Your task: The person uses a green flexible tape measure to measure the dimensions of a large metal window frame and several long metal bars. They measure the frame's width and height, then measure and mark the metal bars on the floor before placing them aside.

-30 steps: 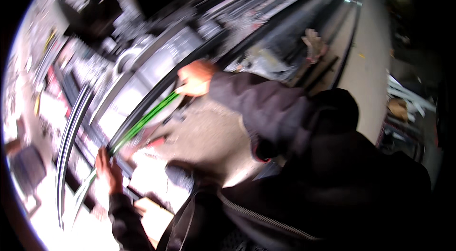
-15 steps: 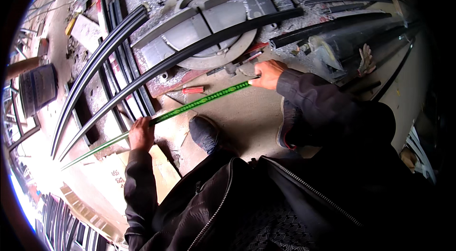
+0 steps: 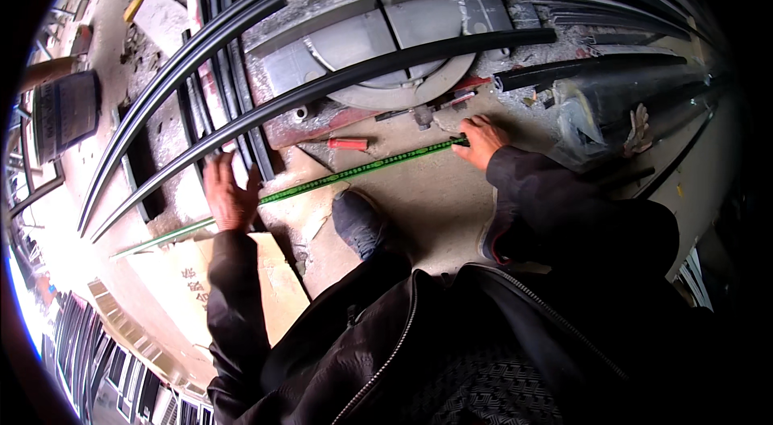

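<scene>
Head view: a long thin green strip (image 3: 354, 173) lies along the dusty concrete floor (image 3: 419, 191), its long axis running from left hand (image 3: 228, 198) to right hand (image 3: 481, 140). The left presses it flat with spread fingers; the right pinches its far end.

The green strip (image 3: 354, 174) has been lowered from its raised, tilted position and is now laid flat on the floor. The left hand (image 3: 229, 198) has been shifted up onto the strip. The right hand (image 3: 481, 140) has been brought down to its end.
</scene>
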Motion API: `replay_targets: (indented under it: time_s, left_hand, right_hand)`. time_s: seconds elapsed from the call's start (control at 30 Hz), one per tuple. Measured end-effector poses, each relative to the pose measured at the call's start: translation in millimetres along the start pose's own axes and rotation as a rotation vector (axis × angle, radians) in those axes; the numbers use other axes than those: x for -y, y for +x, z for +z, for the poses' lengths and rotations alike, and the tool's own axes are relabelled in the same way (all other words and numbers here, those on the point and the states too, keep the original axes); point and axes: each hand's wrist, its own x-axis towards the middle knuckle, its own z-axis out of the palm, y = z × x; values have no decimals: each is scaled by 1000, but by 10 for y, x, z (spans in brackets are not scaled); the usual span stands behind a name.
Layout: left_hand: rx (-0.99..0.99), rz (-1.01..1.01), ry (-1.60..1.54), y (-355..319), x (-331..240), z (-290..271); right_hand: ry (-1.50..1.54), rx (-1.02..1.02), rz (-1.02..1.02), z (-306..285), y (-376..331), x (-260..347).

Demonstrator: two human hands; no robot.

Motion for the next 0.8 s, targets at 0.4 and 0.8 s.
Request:
replay_targets:
  time_s: [0.4, 0.8]
  left_hand:
    - [237, -84, 201, 528, 770, 305]
    - [237, 101, 160, 328, 218, 81]
  right_hand:
    - [-150, 91, -147, -138, -25, 193]
    - [-174, -469, -561, -933, 457, 1570]
